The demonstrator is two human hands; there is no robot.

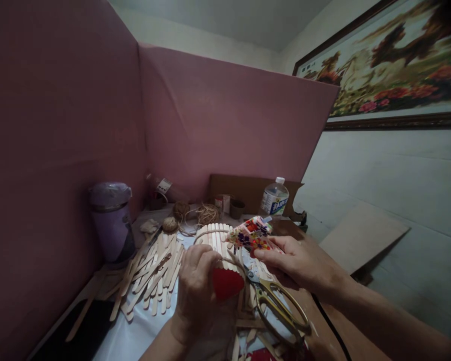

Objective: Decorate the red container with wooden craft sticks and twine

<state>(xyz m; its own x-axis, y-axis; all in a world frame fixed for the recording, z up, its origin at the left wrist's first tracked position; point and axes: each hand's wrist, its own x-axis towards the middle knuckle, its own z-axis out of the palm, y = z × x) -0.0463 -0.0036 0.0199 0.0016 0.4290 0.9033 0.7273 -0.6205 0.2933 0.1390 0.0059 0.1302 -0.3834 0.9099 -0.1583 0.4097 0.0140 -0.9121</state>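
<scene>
My left hand is wrapped round a container covered in upright wooden craft sticks, with twine around it and a red end facing me. The container lies tilted. In my right hand is a flower-patterned glue gun, its nozzle end close to the sticks on the container. Scissors with gold handles lie just right of the container, below the glue gun. To the left of my left hand spreads a pile of loose craft sticks.
A purple lidded container stands at the left. Twine balls, a small brown pot and a clear bottle are at the back. A black cord runs below my right forearm. Pink panels rise behind.
</scene>
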